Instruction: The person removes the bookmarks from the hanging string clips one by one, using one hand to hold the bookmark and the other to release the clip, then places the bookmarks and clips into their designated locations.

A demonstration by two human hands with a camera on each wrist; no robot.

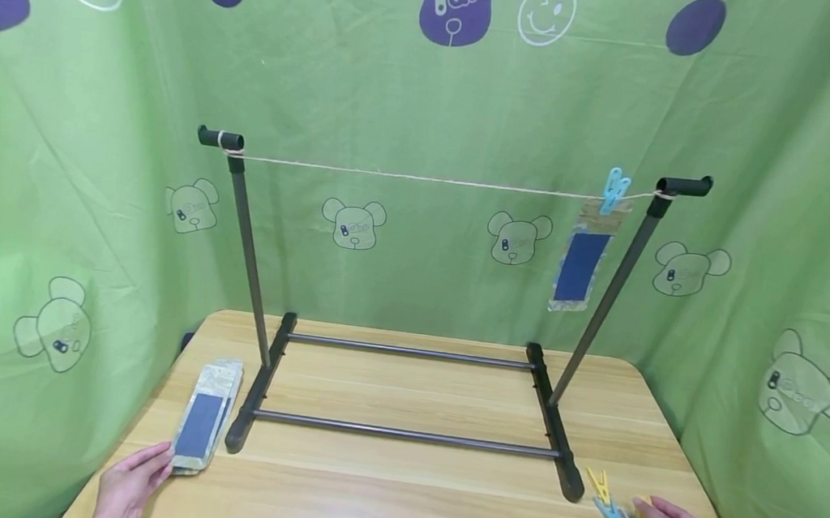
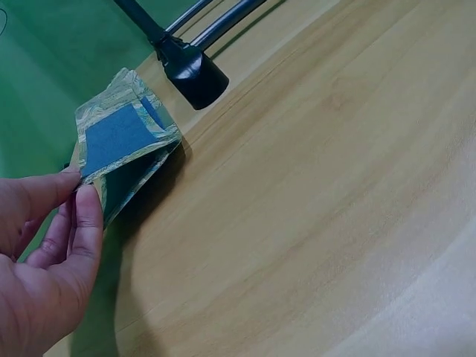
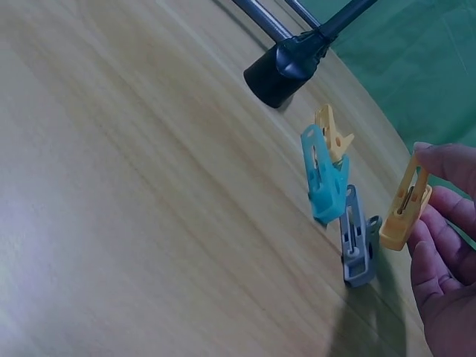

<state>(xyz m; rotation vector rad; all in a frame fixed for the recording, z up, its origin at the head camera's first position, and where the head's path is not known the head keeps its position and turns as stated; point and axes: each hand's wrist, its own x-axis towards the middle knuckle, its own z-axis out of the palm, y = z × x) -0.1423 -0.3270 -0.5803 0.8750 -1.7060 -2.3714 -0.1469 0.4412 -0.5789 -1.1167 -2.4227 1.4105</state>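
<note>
Your left hand [image 2: 37,253] pinches the top flat clear packet with a blue card [image 2: 119,141] at the desk's left front edge. Your right hand [image 3: 446,245] grips a yellow plastic clothespin [image 3: 405,208] near the right front corner, beside blue [image 3: 323,178] and grey [image 3: 357,238] pegs.

1. The desk [image 1: 404,486] is pale wood-grain, smooth with a soft sheen.
2. The rack [image 1: 401,433] has smooth grey metal bars and glossy black plastic feet.
3. The line [image 1: 429,179] strung across it is rough tan twine.
4. The pegs [image 3: 327,178] are hard moulded plastic, slightly shiny; so is the yellow peg [image 3: 403,212].
5. The packets [image 2: 123,141] are glossy, crinkly clear film.
6. The backdrop [image 1: 59,223] is matt green cloth, creased.
</note>
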